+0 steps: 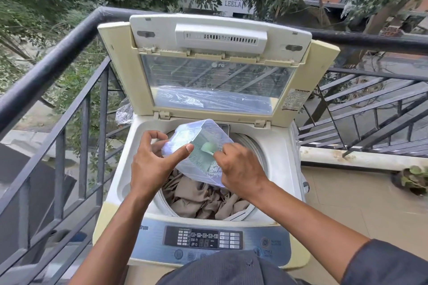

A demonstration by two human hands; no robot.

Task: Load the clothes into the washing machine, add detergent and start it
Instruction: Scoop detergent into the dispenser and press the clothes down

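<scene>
A top-loading washing machine [136,150] stands with its lid [215,81] raised. Beige clothes [196,199] fill the drum. Over the drum I hold a clear plastic detergent box [199,132], tilted, with greenish-white powder inside. My left hand [152,162] grips the box's left side, thumb pressed on its wall. My right hand [238,166] reaches into the box and pinches a pale green scoop [208,147]. The control panel [203,239] sits at the near edge with its display lit.
A black metal railing [69,37] runs along the left and behind the machine. Crumpled clear plastic [124,113] lies at the machine's back left. A potted plant [412,179] sits on the tiled floor to the right, beside a low white ledge [361,157].
</scene>
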